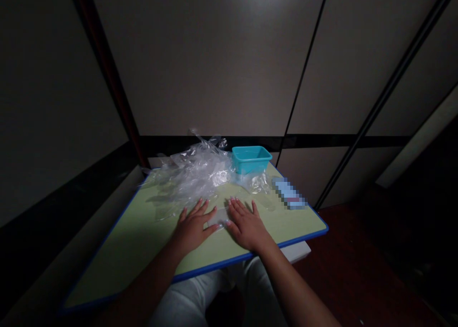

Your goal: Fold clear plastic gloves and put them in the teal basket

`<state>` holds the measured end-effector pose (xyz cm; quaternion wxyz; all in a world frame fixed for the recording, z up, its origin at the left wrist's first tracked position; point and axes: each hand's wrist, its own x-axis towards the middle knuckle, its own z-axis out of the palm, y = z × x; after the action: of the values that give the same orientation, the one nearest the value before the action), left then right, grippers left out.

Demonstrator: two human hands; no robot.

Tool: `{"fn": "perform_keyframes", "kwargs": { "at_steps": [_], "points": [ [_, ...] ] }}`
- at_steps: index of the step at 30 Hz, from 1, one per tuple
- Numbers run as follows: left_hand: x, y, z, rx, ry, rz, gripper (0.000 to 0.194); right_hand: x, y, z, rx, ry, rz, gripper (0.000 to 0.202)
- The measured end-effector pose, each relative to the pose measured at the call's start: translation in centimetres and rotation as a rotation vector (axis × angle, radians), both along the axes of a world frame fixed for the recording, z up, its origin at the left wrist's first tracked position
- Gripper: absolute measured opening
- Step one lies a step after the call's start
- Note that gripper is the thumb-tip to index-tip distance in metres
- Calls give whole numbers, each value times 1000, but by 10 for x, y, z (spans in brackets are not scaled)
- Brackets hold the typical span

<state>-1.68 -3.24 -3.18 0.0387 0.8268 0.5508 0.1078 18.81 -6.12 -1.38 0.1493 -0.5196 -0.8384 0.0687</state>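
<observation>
My left hand [193, 227] lies palm down on the table with its fingers spread. Across from it, my right hand [247, 226] rests flat, thumb and little finger apart from the others. Between the two is a small, flat piece of clear plastic [217, 217], its edges partly covered by my fingers. Beyond my left fingertips spreads a crumpled heap of thin clear plastic [200, 167], in loose, overlapping pieces. Another thin clear piece [263, 200] lies flat just past my right fingertips; its exact shape is hard to make out.
A turquoise plastic basket [252, 164] stands at the table's back edge, beside the heap. To the right lies a pixelated, light-blue rectangular object [289, 193]. The pale green table [143, 250] has a blue rim, and a panelled wall [214, 69] rises behind it.
</observation>
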Motion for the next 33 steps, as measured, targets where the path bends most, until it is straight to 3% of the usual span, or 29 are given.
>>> {"fn": "perform_keyframes", "kwargs": {
  "at_steps": [7,13,24,33],
  "points": [
    [-2,5,-2,-45,12,2,54,-32,-10,7,-102,84,74,57],
    [-1,4,1,-75,52,47,61,-48,-5,7,-170,85,4,61],
    [4,3,7,-84,35,69,60,-21,-5,-3,-157,-43,-134,64],
    [3,1,4,-65,62,86,62,0,-3,-8,-142,-80,-240,65]
  ]
}}
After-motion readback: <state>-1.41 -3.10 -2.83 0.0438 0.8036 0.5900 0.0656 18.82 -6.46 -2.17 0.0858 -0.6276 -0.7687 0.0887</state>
